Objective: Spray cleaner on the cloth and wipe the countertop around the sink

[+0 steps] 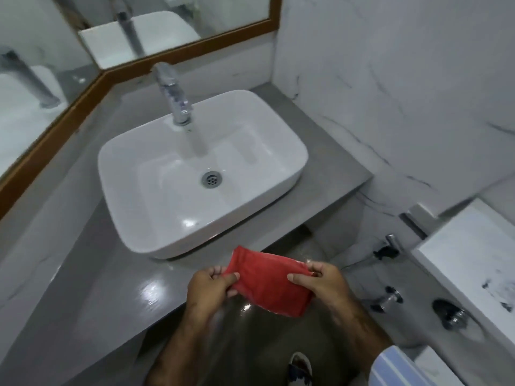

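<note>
A folded red cloth [271, 280] is held in the air just off the front edge of the grey countertop [111, 274]. My left hand [209, 285] pinches its left corner and my right hand [320, 277] pinches its right edge. The white rectangular sink [281, 151] sits on the countertop beyond the cloth, with a chrome tap [174, 93] behind the basin and a round drain [211, 179] in it. No spray bottle is in view.
Wood-framed mirrors [178, 26] line the back and left walls. A marble wall [390, 93] closes the right end of the counter. Chrome wall valves [388, 247] and a white ledge [473, 260] stand at the right. A wet dark floor lies below the counter's edge.
</note>
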`<state>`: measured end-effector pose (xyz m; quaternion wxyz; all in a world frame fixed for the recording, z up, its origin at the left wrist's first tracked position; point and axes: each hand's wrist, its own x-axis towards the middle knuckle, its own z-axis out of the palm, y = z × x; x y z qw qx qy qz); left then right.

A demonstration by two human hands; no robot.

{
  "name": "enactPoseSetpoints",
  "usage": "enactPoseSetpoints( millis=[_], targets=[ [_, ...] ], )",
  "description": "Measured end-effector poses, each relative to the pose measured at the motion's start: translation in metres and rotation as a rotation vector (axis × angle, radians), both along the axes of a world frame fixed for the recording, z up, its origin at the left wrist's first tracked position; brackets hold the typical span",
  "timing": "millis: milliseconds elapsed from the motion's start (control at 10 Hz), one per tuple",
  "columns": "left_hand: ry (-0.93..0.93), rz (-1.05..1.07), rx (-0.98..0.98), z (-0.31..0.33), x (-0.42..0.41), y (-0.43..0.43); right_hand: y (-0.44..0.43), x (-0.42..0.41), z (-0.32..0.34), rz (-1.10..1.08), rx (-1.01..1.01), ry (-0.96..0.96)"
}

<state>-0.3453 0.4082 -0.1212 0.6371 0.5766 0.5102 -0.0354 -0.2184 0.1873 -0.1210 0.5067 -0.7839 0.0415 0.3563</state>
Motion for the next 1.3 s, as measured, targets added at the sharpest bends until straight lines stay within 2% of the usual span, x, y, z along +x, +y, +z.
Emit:
enactPoseSetpoints(
  millis=[100,300,400,500,600,800,900,1000,1100,1200,1300],
  targets=[
    [-0.059,-0.169,0.101,0.022,0.055,-0.04,-0.055,0.022,0.02,-0.078,-0.001,-0.043],
    [-0.27,-0.581,0.523,0.078,0.165,-0.135,-0.145,0.046,0.039,-0.267,0.023,-0.02],
    [-0.378,-0.782,0.714,0.096,0.216,-0.184,-0.18,0.057,0.05,-0.373,0.09,0.004],
    [-0.505,-0.941,0.822,0.107,0.263,-0.241,-0.218,0.07,0.058,-0.511,0.16,0.058],
    [-0.619,-1.097,0.889,0.113,0.308,-0.288,-0.239,0.083,0.062,-0.679,0.278,0.153],
    [-0.55,-1.462,0.891,0.088,0.384,-0.375,-0.265,0.111,0.043,-0.988,0.411,0.207],
    [-0.49,-1.509,0.851,0.062,0.404,-0.394,-0.275,0.128,0.028,-1.057,0.399,0.249],
    [-0.427,-1.531,0.826,0.035,0.417,-0.408,-0.29,0.141,0.014,-0.998,0.287,0.206],
    [-0.269,-1.679,0.844,0.021,0.412,-0.412,-0.303,0.136,0.01,-0.632,-0.259,-0.048],
    [-0.312,-1.677,0.877,0.018,0.395,-0.406,-0.322,0.112,0.006,-0.451,-0.73,-0.284],
    [-0.473,-1.637,0.925,0.031,0.367,-0.4,-0.355,0.083,0.007,-0.439,-0.97,-0.457]
  ],
)
